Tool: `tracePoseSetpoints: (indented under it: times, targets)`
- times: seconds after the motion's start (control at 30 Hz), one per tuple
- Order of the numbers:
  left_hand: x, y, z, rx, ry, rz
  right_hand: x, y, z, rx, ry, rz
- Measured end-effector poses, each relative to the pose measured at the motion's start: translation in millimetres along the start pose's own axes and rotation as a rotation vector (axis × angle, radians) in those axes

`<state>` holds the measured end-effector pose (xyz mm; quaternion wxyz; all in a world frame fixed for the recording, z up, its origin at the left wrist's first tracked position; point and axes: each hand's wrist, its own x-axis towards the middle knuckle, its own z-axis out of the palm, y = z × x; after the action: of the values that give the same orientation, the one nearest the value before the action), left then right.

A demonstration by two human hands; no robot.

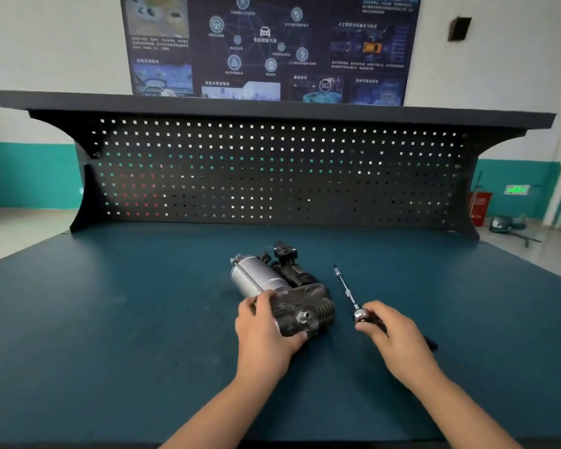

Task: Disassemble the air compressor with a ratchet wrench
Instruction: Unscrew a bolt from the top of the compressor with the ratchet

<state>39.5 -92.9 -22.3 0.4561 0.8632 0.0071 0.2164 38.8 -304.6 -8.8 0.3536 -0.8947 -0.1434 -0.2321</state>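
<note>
The air compressor point(282, 286) lies on the blue bench top point(110, 319), a grey metal cylinder at its far left and a dark ribbed block at its near end. My left hand point(266, 332) grips that near block, thumb under its front and fingers over its left top. My right hand point(392, 332) holds the ratchet wrench point(358, 314) at its chrome head. A long extension bar point(345, 285) points from the head away from me, lying just right of the compressor. The black handle end point(429, 343) shows behind my right hand.
A black perforated back panel point(272, 176) with a shelf on top closes the far edge of the bench. A dark poster point(266, 47) hangs on the wall above. Past the bench's right side, a red bin point(480, 205) stands on the floor.
</note>
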Motion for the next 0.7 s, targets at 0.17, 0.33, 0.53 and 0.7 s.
tracePoseSetpoints:
  times: [0.17, 0.33, 0.53, 0.7]
  targets:
    - [3, 42, 48, 0.188, 0.120, -0.250, -12, -17, -6, 0.070, 0.122, -0.133]
    - [8, 60, 65, 0.219, 0.000, -0.331, -15, -13, -17, 0.180, 0.166, -0.115]
    - [28, 24, -2, 0.718, -0.295, 0.181, -10, -7, -17, 0.327, 0.102, -0.038]
    - [85, 7, -22, 0.878, -0.471, 0.429, -6, 3, -12, -0.011, 0.119, -0.270]
